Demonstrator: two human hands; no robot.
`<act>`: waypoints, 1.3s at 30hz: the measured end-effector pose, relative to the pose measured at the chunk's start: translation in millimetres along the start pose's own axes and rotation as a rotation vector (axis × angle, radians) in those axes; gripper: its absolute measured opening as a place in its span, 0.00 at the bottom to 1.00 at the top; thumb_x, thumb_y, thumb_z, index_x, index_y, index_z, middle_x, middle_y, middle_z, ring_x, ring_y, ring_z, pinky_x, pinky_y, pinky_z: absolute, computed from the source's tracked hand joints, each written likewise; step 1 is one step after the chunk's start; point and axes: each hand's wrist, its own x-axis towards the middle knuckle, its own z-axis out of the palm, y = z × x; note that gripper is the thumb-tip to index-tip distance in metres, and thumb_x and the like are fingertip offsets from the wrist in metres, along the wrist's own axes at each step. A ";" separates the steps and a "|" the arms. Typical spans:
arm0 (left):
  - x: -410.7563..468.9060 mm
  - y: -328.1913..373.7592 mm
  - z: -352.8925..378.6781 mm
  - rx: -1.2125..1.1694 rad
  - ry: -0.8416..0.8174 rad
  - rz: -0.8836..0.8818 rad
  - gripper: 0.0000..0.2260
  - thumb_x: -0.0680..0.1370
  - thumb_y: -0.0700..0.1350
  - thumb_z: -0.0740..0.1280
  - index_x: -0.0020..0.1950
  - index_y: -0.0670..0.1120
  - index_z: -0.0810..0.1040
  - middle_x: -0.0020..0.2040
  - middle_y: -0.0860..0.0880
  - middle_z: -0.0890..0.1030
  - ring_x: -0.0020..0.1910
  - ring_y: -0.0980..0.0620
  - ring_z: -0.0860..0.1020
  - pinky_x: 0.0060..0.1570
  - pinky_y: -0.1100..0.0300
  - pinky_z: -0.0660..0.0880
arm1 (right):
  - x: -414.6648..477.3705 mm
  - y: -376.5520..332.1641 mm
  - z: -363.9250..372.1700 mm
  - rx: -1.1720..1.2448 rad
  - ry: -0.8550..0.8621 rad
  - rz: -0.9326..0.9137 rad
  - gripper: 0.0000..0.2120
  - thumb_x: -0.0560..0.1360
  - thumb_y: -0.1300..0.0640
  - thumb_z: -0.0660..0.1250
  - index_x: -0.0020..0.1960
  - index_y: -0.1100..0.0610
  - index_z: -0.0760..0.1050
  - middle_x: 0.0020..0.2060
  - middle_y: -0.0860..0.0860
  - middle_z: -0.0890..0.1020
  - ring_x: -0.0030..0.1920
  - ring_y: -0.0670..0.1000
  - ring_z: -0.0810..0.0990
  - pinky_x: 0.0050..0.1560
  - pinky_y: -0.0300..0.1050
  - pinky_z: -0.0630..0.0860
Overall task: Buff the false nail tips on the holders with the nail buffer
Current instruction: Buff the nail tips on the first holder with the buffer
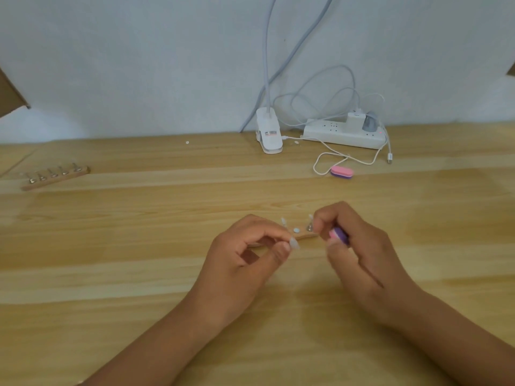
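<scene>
My left hand [245, 254] pinches a small holder with a pale false nail tip [294, 243] between thumb and forefinger. A pink and purple nail buffer [338, 235] sits in the closed fingers of my right hand [356, 246], a short way right of the tip and not touching it. Between both hands lies a wooden holder base [305, 235], mostly hidden, with two more nail tips [283, 222] standing on it and a white round pad [296, 230]. A metal holder stem [309, 227] stands by my right fingers.
A second wooden base with several metal holders [54, 175] lies at the far left. Another pink and purple buffer [342, 171] rests near a white cable [323, 162]. A clip lamp base [268, 135] and a power strip [345, 135] stand along the wall.
</scene>
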 end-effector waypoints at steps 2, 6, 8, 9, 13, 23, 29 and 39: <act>-0.2 0.3 0.0 0.025 0.008 0.013 0.03 0.74 0.46 0.72 0.46 0.50 0.85 0.44 0.52 0.81 0.43 0.52 0.79 0.33 0.53 0.75 | 1.1 -0.5 5.8 -0.061 -0.045 -0.034 0.06 0.75 0.48 0.64 0.51 0.45 0.74 0.38 0.36 0.71 0.37 0.41 0.71 0.40 0.30 0.66; 0.5 0.4 0.4 -0.013 0.033 -0.015 0.06 0.71 0.46 0.72 0.46 0.48 0.86 0.42 0.50 0.84 0.40 0.51 0.80 0.31 0.55 0.74 | 5.6 2.9 7.7 -0.103 -0.015 -0.093 0.09 0.76 0.50 0.69 0.52 0.53 0.80 0.43 0.29 0.73 0.42 0.37 0.74 0.47 0.27 0.67; 1.0 0.6 0.2 -0.023 0.036 -0.020 0.06 0.71 0.46 0.73 0.46 0.47 0.86 0.41 0.50 0.84 0.38 0.52 0.80 0.29 0.60 0.74 | 6.7 5.5 6.5 -0.103 0.007 -0.127 0.09 0.75 0.51 0.70 0.50 0.55 0.82 0.42 0.29 0.72 0.41 0.37 0.73 0.47 0.27 0.66; 1.1 0.8 0.1 -0.026 0.033 -0.016 0.06 0.71 0.46 0.73 0.46 0.47 0.86 0.41 0.50 0.84 0.37 0.51 0.79 0.29 0.62 0.73 | 6.9 6.5 6.3 -0.098 0.010 -0.136 0.08 0.75 0.51 0.70 0.50 0.55 0.82 0.40 0.29 0.72 0.40 0.37 0.73 0.46 0.27 0.66; 2.1 -0.5 -0.6 -0.015 0.039 0.029 0.06 0.71 0.44 0.74 0.46 0.49 0.87 0.41 0.49 0.85 0.35 0.42 0.76 0.32 0.51 0.73 | 7.6 9.6 6.1 -0.066 0.001 -0.115 0.09 0.75 0.51 0.70 0.51 0.54 0.83 0.38 0.33 0.71 0.38 0.39 0.72 0.46 0.28 0.66; 6.0 -5.0 -12.1 0.521 0.244 0.068 0.19 0.72 0.46 0.75 0.62 0.53 0.79 0.53 0.55 0.74 0.45 0.62 0.69 0.50 0.70 0.67 | 12.3 26.7 -1.2 0.010 0.150 0.053 0.05 0.71 0.56 0.75 0.42 0.50 0.79 0.28 0.43 0.67 0.30 0.44 0.65 0.35 0.34 0.64; 8.4 -12.6 -18.2 0.890 0.022 -0.174 0.16 0.74 0.59 0.64 0.60 0.58 0.75 0.54 0.59 0.72 0.56 0.56 0.67 0.57 0.60 0.59 | 14.8 39.4 -0.5 -0.115 0.179 0.143 0.05 0.72 0.56 0.76 0.42 0.50 0.80 0.27 0.44 0.68 0.29 0.44 0.66 0.35 0.33 0.63; 5.9 -12.1 -14.0 0.845 0.037 -0.085 0.07 0.72 0.55 0.71 0.48 0.58 0.76 0.43 0.60 0.74 0.47 0.58 0.69 0.49 0.63 0.58 | 11.7 34.4 6.0 -0.499 0.142 0.016 0.05 0.71 0.57 0.77 0.44 0.52 0.82 0.33 0.39 0.75 0.38 0.45 0.70 0.37 0.43 0.71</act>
